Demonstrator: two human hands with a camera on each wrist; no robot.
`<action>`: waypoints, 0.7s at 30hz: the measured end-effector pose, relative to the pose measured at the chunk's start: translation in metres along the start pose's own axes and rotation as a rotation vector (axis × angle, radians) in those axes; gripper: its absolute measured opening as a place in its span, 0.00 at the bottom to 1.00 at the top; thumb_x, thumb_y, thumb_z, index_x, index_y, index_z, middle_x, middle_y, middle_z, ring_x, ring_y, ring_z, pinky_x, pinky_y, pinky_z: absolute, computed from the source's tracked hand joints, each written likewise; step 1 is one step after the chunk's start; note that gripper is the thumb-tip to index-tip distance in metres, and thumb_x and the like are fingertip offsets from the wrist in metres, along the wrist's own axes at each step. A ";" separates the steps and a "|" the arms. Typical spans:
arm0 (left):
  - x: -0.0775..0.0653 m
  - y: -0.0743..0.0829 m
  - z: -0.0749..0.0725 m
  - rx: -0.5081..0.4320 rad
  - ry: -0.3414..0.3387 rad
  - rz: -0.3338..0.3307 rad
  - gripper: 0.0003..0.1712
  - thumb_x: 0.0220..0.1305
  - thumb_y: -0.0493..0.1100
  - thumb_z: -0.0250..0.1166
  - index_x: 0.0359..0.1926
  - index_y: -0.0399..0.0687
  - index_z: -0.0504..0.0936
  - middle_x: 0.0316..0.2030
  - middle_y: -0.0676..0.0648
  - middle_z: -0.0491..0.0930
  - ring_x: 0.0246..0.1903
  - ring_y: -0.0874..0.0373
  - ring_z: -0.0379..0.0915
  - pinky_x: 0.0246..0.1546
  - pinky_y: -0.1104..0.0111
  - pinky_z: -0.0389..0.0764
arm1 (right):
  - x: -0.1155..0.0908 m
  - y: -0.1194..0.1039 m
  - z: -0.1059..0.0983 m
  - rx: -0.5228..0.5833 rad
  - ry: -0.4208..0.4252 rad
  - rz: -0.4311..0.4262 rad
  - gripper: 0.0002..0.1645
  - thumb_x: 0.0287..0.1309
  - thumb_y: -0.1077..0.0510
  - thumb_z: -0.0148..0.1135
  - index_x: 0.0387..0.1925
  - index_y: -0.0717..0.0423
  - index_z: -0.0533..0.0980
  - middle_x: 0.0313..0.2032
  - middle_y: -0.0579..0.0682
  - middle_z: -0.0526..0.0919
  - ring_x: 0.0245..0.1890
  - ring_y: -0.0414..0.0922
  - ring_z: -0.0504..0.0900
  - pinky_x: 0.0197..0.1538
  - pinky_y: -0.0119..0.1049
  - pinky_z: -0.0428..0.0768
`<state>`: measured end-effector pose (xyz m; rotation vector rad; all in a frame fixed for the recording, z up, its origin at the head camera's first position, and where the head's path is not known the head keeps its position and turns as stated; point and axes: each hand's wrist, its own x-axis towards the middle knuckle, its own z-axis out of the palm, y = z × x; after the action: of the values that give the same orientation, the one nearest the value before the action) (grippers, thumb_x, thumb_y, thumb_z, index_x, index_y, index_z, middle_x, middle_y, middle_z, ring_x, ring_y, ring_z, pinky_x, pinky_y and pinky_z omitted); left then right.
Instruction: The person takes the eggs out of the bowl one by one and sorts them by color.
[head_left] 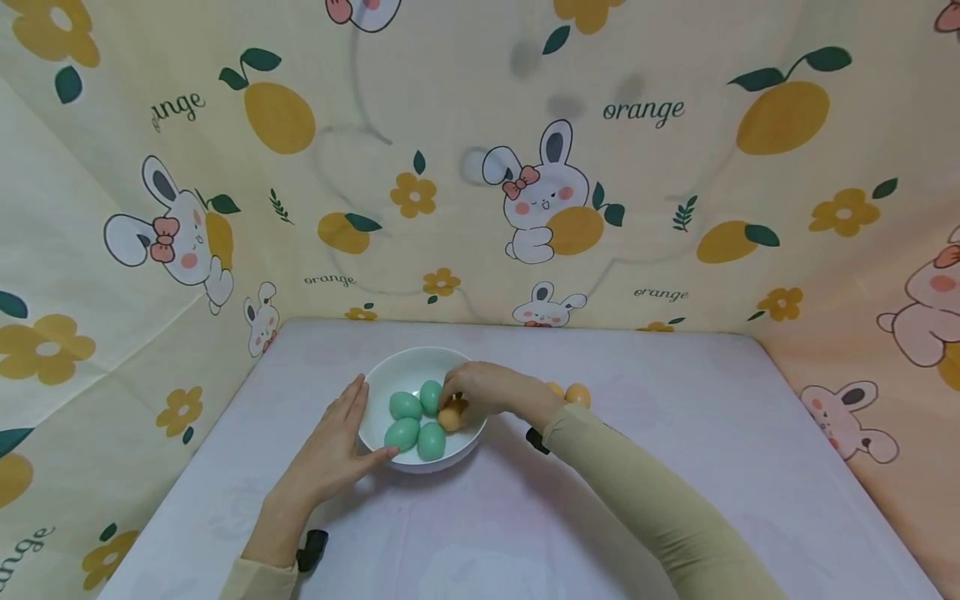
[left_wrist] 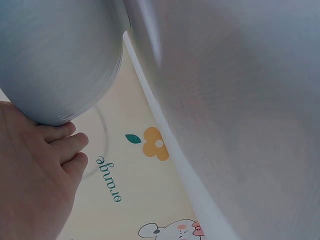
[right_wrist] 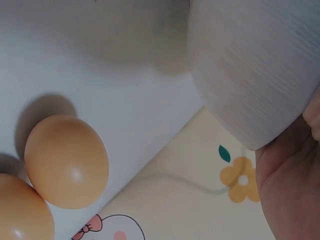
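Note:
A white bowl point(head_left: 420, 467) stands on the table with several green eggs point(head_left: 406, 406) inside. My left hand point(head_left: 327, 454) rests against the bowl's left side, fingers extended along the outer wall and thumb at the near rim. Over the bowl's right side, my right hand point(head_left: 487, 389) pinches a brown egg point(head_left: 450, 419), low inside beside the green ones. In the left wrist view, fingertips touch the bowl's outer wall point(left_wrist: 65, 60). Two more brown eggs point(right_wrist: 66, 161) lie on the table, partly behind my right wrist in the head view. The right fingertips are hidden in the right wrist view.
A pale cloth covers the table point(head_left: 637, 467). Patterned fabric point(head_left: 465, 183) with rabbits and oranges hangs behind it and along both sides. Dark wrist devices point(head_left: 312, 551) show under both wrists.

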<state>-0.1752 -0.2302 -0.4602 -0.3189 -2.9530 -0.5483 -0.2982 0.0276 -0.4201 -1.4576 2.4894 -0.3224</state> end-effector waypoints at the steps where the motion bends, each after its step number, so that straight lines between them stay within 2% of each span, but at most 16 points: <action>1: 0.000 0.000 0.000 -0.001 0.002 0.001 0.65 0.51 0.76 0.58 0.75 0.44 0.40 0.75 0.46 0.36 0.73 0.46 0.37 0.69 0.47 0.51 | 0.000 0.000 0.000 0.000 -0.002 0.002 0.24 0.44 0.64 0.73 0.46 0.43 0.83 0.40 0.38 0.81 0.41 0.36 0.77 0.48 0.24 0.75; 8: 0.000 0.000 0.001 -0.003 0.000 0.000 0.64 0.51 0.75 0.58 0.75 0.44 0.41 0.75 0.46 0.37 0.73 0.45 0.38 0.69 0.47 0.52 | -0.003 0.000 0.000 0.018 0.009 0.006 0.21 0.47 0.60 0.73 0.45 0.41 0.82 0.40 0.37 0.78 0.41 0.38 0.76 0.48 0.26 0.75; 21: 0.001 0.000 -0.001 -0.005 0.001 0.007 0.64 0.51 0.75 0.58 0.74 0.43 0.40 0.75 0.44 0.38 0.73 0.45 0.37 0.69 0.47 0.52 | -0.009 -0.002 -0.002 0.051 0.081 0.005 0.22 0.47 0.59 0.73 0.47 0.45 0.80 0.42 0.39 0.75 0.41 0.37 0.75 0.46 0.25 0.75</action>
<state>-0.1757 -0.2303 -0.4592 -0.3288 -2.9492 -0.5544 -0.2928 0.0348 -0.4168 -1.4457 2.5272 -0.4499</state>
